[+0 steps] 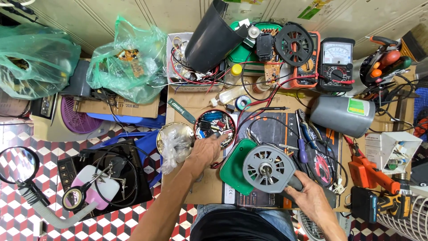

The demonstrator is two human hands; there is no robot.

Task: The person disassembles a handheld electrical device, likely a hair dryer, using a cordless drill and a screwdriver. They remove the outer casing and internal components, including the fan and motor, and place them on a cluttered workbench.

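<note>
My left hand (206,151) reaches into a round red tin (215,129) filled with small electronic parts, fingertips on its contents. My right hand (310,201) grips the rim of a grey round motor housing with spokes and a central shaft (269,168), which rests on a green plastic cover (235,168) near the front of the cluttered workbench. A crumpled clear plastic bag in a metal bowl (174,142) lies just left of my left wrist.
Behind are a black curved shroud (213,36), a black spoked disc (293,43), an analog multimeter (336,64), a grey cylinder (342,116), screwdrivers and pliers (304,134), orange power tools (372,176), and green bags (127,58). A magnifier stand (78,196) stands at left.
</note>
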